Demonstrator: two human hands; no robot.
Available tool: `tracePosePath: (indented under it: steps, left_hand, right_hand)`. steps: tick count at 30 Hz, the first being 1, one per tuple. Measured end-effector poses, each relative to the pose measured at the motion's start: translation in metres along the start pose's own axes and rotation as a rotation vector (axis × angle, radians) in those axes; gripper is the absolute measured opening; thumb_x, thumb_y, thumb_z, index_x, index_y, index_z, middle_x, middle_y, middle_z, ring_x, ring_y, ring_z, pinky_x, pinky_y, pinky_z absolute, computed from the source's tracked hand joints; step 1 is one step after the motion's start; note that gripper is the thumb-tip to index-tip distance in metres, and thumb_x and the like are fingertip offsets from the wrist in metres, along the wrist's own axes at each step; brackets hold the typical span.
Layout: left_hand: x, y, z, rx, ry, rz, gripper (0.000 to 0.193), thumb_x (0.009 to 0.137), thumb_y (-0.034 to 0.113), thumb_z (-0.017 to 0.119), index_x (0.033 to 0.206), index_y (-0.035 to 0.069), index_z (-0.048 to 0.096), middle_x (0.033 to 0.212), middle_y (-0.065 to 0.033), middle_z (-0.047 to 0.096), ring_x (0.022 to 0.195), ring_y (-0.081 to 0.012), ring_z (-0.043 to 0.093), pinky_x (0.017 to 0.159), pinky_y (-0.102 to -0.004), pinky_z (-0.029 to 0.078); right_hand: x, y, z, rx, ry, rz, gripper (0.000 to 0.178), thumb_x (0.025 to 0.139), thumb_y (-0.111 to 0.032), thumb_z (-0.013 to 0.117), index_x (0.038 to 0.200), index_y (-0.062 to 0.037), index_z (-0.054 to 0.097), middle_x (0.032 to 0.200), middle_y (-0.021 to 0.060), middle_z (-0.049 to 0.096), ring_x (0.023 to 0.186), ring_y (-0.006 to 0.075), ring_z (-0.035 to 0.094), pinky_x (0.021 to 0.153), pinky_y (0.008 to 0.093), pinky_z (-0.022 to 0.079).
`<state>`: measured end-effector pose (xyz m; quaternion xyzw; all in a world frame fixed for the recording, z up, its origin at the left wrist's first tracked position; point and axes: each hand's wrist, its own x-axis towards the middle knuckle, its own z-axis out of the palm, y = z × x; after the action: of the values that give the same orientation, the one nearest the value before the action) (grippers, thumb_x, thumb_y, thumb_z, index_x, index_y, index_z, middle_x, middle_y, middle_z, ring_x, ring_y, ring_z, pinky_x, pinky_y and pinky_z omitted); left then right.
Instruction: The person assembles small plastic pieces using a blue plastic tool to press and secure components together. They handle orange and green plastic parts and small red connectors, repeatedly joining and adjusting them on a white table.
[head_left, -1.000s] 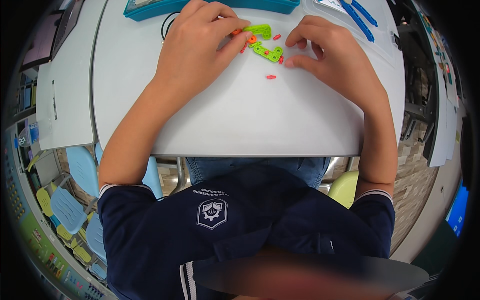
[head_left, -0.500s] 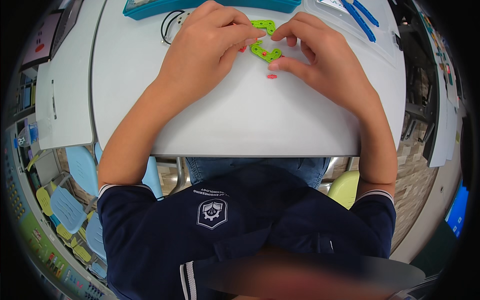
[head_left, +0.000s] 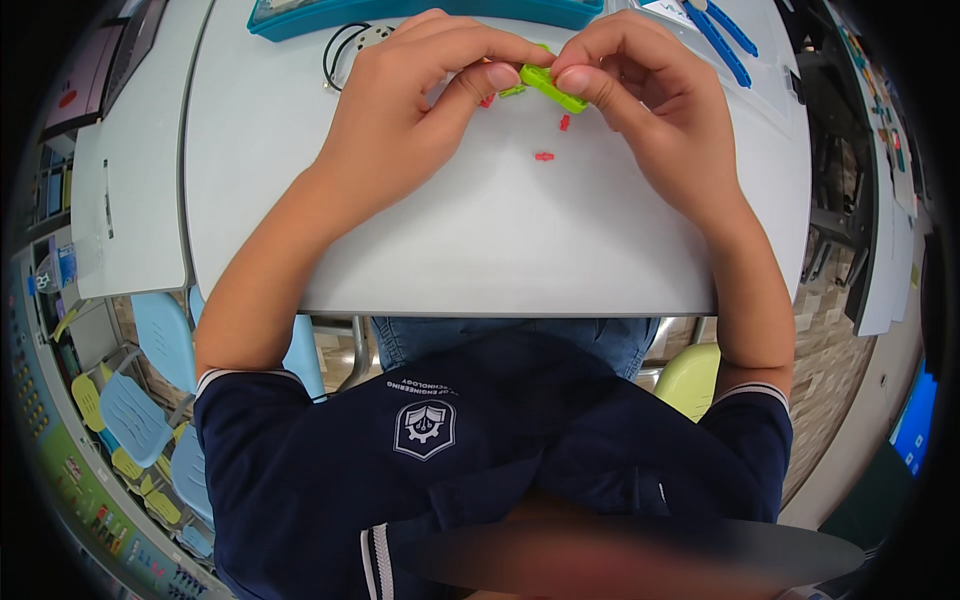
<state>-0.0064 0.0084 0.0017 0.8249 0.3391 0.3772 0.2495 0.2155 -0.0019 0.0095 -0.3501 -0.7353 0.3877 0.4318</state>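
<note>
Your right hand (head_left: 660,90) pinches a green plastic piece (head_left: 557,92) between thumb and forefinger, above the white table (head_left: 500,240); your left hand (head_left: 395,100) is curled, its thumb and forefinger at the piece's upper left end, though you cannot tell from here whether they grip it; one red peg (head_left: 564,123) lies just below the piece, another red peg (head_left: 544,156) nearer you; beyond your hands sit a teal tray (head_left: 430,24) and, to the right, a blue hand tool (head_left: 722,45).
</note>
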Motion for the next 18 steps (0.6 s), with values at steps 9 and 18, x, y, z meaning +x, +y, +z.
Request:
tracePosePath:
  steps: [9,18]
  left_hand:
    - [0.0005,0.0081,-0.0014,0.169,0.075,0.254,0.021,0.079,0.003,0.079,0.099,0.002,0.072,0.091,-0.0062,0.071,0.076,-0.0168,0.060,0.071,-0.0281,0.047]
    - [0.0012,0.0099,-0.0017,0.117,0.025,0.267,0.017,0.080,0.003,0.077,0.096,0.001,0.072,0.089,-0.0077,0.070,0.077,-0.0169,0.060,0.071,-0.0279,0.046]
  right_hand:
    - [-0.0033,-0.0082,-0.0025,0.523,-0.132,0.467,0.019,0.097,-0.024,0.065,0.101,-0.0053,0.066,0.081,-0.0022,0.061,0.062,0.0035,0.053,0.055,0.0187,0.035]
    - [-0.0035,-0.0048,-0.0042,0.524,-0.152,0.481,0.019,0.097,-0.026,0.066,0.099,-0.0072,0.066,0.079,-0.0037,0.060,0.062,0.0030,0.050,0.056,0.0188,0.034]
